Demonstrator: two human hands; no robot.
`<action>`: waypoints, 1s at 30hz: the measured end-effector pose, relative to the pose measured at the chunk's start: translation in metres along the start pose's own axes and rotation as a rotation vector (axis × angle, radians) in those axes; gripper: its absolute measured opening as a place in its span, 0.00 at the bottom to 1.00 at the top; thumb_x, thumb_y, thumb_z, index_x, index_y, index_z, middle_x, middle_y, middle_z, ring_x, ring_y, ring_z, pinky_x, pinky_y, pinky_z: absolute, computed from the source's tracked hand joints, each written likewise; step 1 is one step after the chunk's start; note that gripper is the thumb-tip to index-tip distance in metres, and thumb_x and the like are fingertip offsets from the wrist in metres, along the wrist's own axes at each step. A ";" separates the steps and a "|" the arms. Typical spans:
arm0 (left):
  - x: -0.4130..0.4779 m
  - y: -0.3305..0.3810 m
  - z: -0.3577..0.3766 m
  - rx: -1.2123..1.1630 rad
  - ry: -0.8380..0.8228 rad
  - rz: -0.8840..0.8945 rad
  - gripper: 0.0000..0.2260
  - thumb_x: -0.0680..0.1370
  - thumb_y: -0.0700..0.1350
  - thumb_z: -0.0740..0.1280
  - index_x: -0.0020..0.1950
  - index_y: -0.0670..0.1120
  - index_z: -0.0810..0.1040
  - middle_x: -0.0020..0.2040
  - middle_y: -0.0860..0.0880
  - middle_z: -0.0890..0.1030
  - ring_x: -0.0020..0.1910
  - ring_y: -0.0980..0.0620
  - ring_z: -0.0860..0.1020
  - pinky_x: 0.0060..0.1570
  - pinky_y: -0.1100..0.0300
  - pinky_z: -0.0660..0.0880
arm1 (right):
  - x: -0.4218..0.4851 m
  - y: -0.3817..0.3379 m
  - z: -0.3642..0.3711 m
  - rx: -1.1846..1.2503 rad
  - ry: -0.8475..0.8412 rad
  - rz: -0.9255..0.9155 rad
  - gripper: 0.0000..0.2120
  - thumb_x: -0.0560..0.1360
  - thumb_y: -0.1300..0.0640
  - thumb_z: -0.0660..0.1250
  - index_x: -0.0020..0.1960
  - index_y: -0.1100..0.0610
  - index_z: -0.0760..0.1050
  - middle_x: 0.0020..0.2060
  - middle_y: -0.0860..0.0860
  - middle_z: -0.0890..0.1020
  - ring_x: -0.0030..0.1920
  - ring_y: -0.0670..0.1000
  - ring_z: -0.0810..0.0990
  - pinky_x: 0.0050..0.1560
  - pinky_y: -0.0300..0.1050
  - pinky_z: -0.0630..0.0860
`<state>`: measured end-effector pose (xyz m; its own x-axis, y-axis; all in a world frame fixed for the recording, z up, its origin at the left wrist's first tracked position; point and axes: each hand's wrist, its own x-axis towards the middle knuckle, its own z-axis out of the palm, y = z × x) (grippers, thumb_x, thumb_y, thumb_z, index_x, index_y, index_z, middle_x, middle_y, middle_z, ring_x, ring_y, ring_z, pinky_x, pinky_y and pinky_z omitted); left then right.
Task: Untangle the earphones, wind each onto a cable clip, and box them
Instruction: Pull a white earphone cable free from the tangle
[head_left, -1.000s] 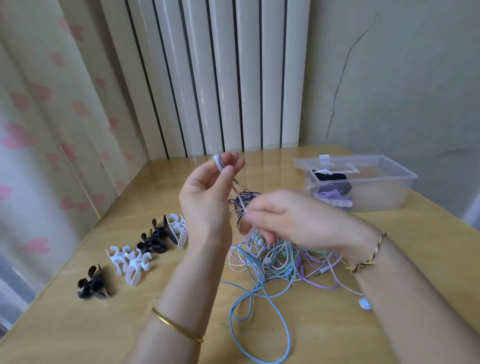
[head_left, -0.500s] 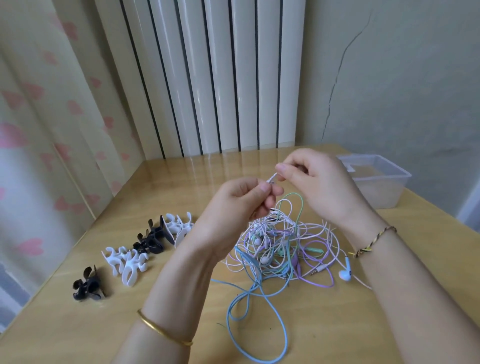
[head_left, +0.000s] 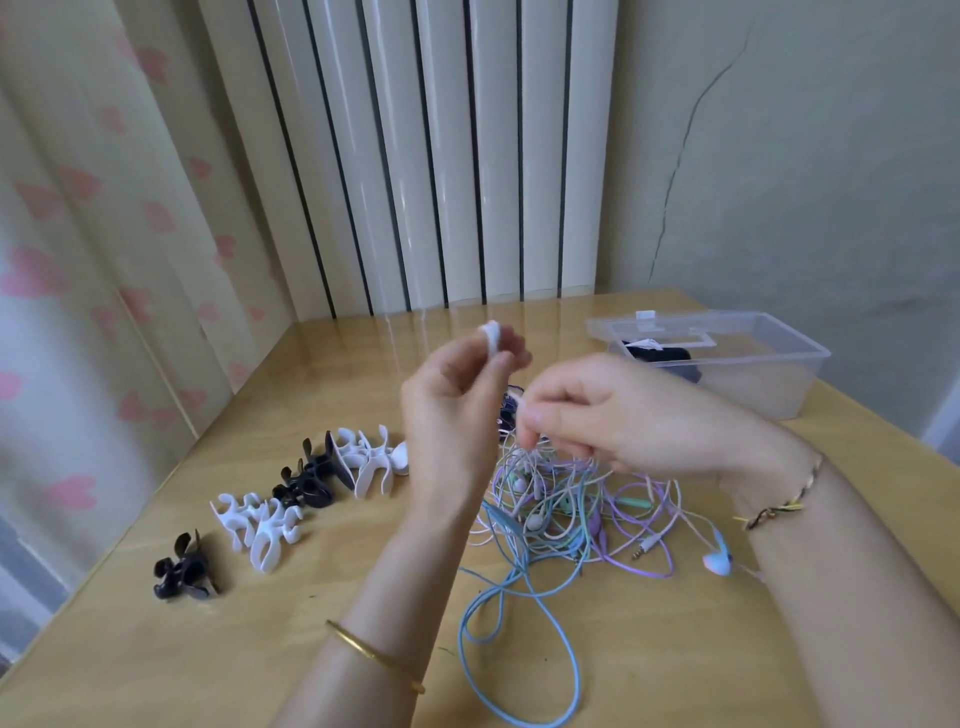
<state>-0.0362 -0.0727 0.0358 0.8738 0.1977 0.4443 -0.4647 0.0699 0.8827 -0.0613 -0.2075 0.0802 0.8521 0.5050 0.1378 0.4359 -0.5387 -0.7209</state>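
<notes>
A tangle of earphones (head_left: 561, 504) in white, blue, green and purple lies on the wooden table (head_left: 156, 665). My left hand (head_left: 457, 410) is raised above it and pinches a white earbud (head_left: 491, 338) at its fingertips. My right hand (head_left: 613, 415) hovers over the pile, its fingers curled down and pinching thin white cable. A blue loop (head_left: 519, 654) trails toward me. A light blue earbud (head_left: 719, 558) lies near my right wrist. Black and white cable clips (head_left: 358, 462) sit in a row on the left. The clear plastic box (head_left: 748, 358) stands at the back right.
More white clips (head_left: 260, 525) and a lone black clip (head_left: 182, 569) lie nearer the table's left edge. Dark wound earphones (head_left: 660, 356) lie inside the box. A radiator and a curtain stand behind the table. A jack plug (head_left: 647, 548) lies by the pile.
My left hand rose with the white earbud. My right hand dropped from the raised cable end down onto the pile. The camera view tilted slightly, showing the box again.
</notes>
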 end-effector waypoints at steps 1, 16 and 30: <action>-0.001 -0.001 0.001 0.119 -0.064 0.034 0.07 0.77 0.33 0.65 0.49 0.42 0.81 0.40 0.52 0.83 0.39 0.61 0.81 0.42 0.69 0.75 | -0.002 -0.001 -0.005 0.013 0.071 -0.020 0.11 0.79 0.58 0.61 0.40 0.56 0.78 0.23 0.45 0.70 0.21 0.41 0.66 0.23 0.30 0.61; 0.000 0.026 0.004 -0.637 -0.249 -0.557 0.07 0.79 0.41 0.62 0.47 0.47 0.79 0.36 0.54 0.81 0.34 0.60 0.80 0.59 0.56 0.69 | 0.013 0.024 -0.008 -0.159 0.321 0.001 0.15 0.80 0.58 0.61 0.34 0.50 0.72 0.26 0.46 0.69 0.26 0.42 0.67 0.31 0.37 0.63; -0.005 -0.001 0.004 0.304 -0.222 0.043 0.08 0.78 0.35 0.64 0.47 0.45 0.81 0.39 0.53 0.83 0.39 0.61 0.81 0.41 0.69 0.74 | -0.003 0.005 -0.017 -0.225 0.223 0.029 0.09 0.77 0.57 0.63 0.40 0.53 0.78 0.25 0.39 0.75 0.29 0.38 0.71 0.32 0.33 0.65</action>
<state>-0.0397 -0.0775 0.0336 0.8796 -0.0246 0.4751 -0.4671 -0.2343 0.8526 -0.0571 -0.2233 0.0871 0.8968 0.3403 0.2828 0.4424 -0.6988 -0.5621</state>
